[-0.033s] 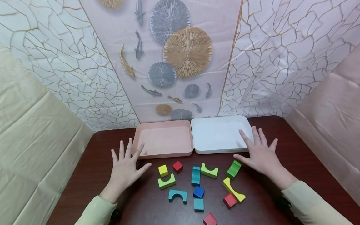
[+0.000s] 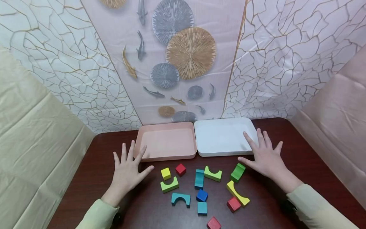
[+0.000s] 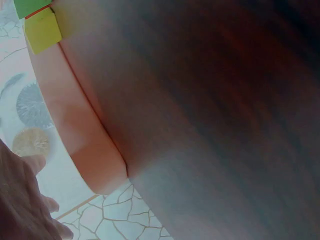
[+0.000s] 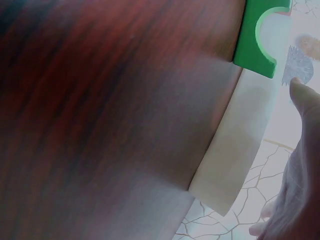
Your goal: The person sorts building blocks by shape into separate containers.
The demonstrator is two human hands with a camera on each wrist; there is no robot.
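Observation:
With fingers spread and nothing in its grasp, my left hand (image 2: 127,171) is over the table beside the pink tray (image 2: 167,157). A yellow cube (image 2: 166,174) and a light-green arch block (image 2: 169,185) lie to the right of its thumb. My right hand (image 2: 267,159) is also spread and holds nothing; its index finger overlaps the white tray (image 2: 226,153) in the head view. Closest to its thumb is a green arch block (image 2: 238,172), seen large in the right wrist view (image 4: 250,42). Below that lie a yellow arch block (image 2: 237,194) and a red cube (image 2: 233,204).
Between the hands lie a red cube (image 2: 180,170), a light-green arch (image 2: 213,174), teal arches (image 2: 199,179) (image 2: 181,199), a blue cube (image 2: 202,195) and a teal block (image 2: 202,208). Another red cube (image 2: 213,223) is at the front. Patterned cloth (image 2: 183,95) hangs behind the trays.

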